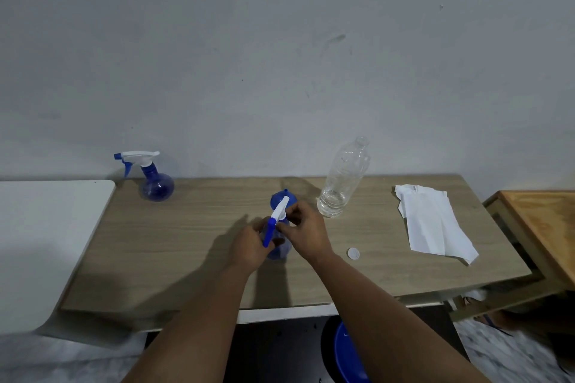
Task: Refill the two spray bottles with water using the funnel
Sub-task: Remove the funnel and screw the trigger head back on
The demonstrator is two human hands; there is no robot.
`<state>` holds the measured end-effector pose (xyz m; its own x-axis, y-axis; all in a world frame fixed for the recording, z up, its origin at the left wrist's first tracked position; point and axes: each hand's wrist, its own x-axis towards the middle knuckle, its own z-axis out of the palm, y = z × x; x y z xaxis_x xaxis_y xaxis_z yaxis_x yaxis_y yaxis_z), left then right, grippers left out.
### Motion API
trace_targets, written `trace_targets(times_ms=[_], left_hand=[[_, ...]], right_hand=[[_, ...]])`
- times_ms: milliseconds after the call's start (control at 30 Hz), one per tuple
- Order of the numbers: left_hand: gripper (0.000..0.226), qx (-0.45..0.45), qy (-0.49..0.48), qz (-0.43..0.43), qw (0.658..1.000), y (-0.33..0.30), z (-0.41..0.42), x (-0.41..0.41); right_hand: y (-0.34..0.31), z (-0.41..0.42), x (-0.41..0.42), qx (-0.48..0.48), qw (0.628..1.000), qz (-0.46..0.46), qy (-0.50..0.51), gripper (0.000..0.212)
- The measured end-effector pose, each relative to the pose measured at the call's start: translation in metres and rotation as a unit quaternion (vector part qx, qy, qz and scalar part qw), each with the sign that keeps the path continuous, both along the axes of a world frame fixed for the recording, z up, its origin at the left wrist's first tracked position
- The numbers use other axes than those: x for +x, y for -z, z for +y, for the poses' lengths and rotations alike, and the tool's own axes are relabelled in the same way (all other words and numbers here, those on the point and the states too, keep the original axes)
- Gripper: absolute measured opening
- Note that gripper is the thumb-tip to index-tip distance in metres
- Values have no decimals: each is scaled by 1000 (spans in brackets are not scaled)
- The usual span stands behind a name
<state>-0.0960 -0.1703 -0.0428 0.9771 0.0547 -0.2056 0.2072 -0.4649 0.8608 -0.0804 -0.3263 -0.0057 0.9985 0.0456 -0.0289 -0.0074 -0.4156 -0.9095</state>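
A blue spray bottle stands mid-table, its round body held by my left hand. My right hand grips the white and blue spray head at the bottle's neck. Just behind it lies a blue funnel, partly hidden by the spray head. A second blue spray bottle with its white trigger head on stands at the back left of the wooden table. A clear plastic water bottle, uncapped and nearly empty, stands to the right of my hands.
A small white cap lies near my right forearm. Crumpled white paper towels lie at the right. A white surface adjoins the table's left side, a wooden frame its right. A blue basin sits under the table.
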Motion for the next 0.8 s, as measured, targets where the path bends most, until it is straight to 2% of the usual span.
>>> trace_targets(times_ms=[133,267,400,467,533,633,733,800], left_hand=[[31,28,-5,13,1000,-1,0,0],[36,34,-1,7,999,0,0,0],[30,35,14,-8,999,1,2,2],[25,27,15,-8,999,1,2,2],[33,23,14,-2,1000,1,1,1],[42,31,15,15,999,3,1,0],[37,27,10,20,999,3,1,1],[36,4,4,18,1000,2,1,0]], right_hand=[[0,3,-2,-1,1000,-5,-12,36],[0,5,1,-20,1000,-2,6,24],[-4,7,-1,-15,1000,0,-20,38],[-1,5,0,-25,999,-20,-37,30],[2,5,1,-23,1000,-13,-14,22],[1,7,0,0,1000,8,18,32],[1,1,-3,6,999,-15,-34,42],[2,-1,-2,2,999,-20,-28,31]])
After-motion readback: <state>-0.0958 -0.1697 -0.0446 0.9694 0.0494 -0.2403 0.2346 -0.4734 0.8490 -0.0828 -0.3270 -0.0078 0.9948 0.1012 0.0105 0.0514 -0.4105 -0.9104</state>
